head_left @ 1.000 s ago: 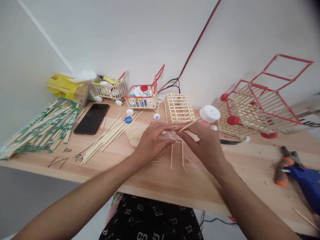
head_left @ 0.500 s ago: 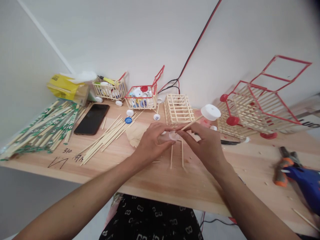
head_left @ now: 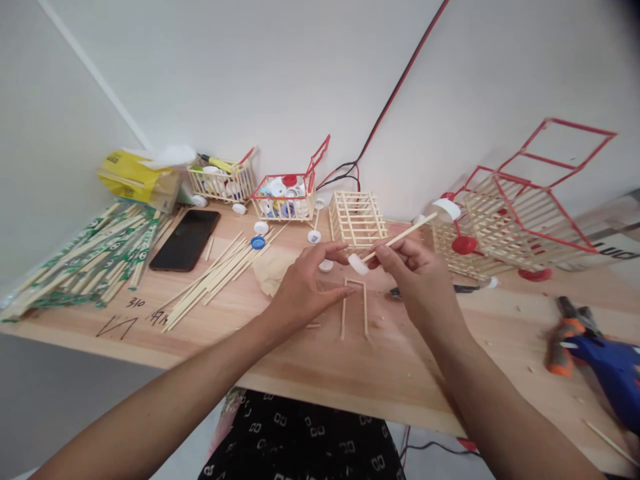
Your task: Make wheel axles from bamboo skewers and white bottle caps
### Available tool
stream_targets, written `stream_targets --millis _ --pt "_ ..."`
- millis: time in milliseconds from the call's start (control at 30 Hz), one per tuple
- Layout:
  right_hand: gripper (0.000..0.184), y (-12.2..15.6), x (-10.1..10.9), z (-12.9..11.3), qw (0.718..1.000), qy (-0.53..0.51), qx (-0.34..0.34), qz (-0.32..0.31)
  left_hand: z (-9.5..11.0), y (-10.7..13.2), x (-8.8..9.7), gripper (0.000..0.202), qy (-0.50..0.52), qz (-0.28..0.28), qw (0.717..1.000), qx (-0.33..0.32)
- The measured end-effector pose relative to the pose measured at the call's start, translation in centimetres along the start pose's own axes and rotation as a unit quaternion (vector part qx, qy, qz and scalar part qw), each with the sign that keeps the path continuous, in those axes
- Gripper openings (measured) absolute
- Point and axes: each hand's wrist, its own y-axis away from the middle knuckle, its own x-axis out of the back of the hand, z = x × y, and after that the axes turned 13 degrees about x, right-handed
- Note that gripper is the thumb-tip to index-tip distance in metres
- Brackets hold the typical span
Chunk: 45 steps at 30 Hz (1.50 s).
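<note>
My right hand (head_left: 419, 275) pinches a thin wooden stick (head_left: 407, 233), tilted up toward the right. A white bottle cap (head_left: 358, 264) sits on its lower left end, and another white cap (head_left: 447, 209) is at its upper right end. My left hand (head_left: 304, 283) is open just left of the lower cap, thumb and forefinger apart with nothing visible between them. Below the hands, a U-shaped stick frame (head_left: 365, 310) lies on the table. Behind them stands a slatted stick basket (head_left: 357, 219). A loose white cap (head_left: 326, 265) lies beside my left fingers.
Loose sticks (head_left: 215, 283), a phone (head_left: 185, 240) and wrapped chopsticks (head_left: 95, 257) lie at left. Two small carts (head_left: 284, 198) hold caps along the wall. A larger red-trimmed cart (head_left: 525, 213), pliers (head_left: 563, 340) and a blue tool (head_left: 607, 373) are at right.
My left fingers have come off the lower cap and spread apart. My right hand has shifted right and turned the stick, moving its far cap to the right.
</note>
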Motion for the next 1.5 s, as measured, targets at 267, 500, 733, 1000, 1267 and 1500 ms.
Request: stream_targets --millis 267,500,733,1000,1267,1500 --pt "0.024 -0.4 0.2 2.0 0.992 -0.115 -0.052 0.026 0.3 0.0 0.6 0.016 0.027 0.045 0.995 0.086" --pt "0.025 -0.4 0.3 2.3 0.990 -0.115 -0.069 0.031 0.4 0.2 0.7 0.019 0.065 0.046 0.991 0.110" --pt "0.020 -0.1 0.0 0.7 1.000 -0.010 0.004 0.011 0.3 0.0 0.9 0.035 0.088 0.056 0.987 0.122" --pt "0.019 0.2 -0.1 0.3 0.996 0.083 0.038 -0.001 -0.4 -0.7 1.0 0.018 0.205 0.017 0.966 0.154" --pt "0.018 -0.1 -0.1 0.1 0.999 0.029 0.028 0.004 -0.8 -0.9 1.0 0.023 0.306 0.006 0.938 0.162" --pt "0.020 0.1 -0.1 0.0 0.996 0.082 0.037 0.006 -0.6 -1.1 0.9 0.015 0.272 0.046 0.946 0.170"
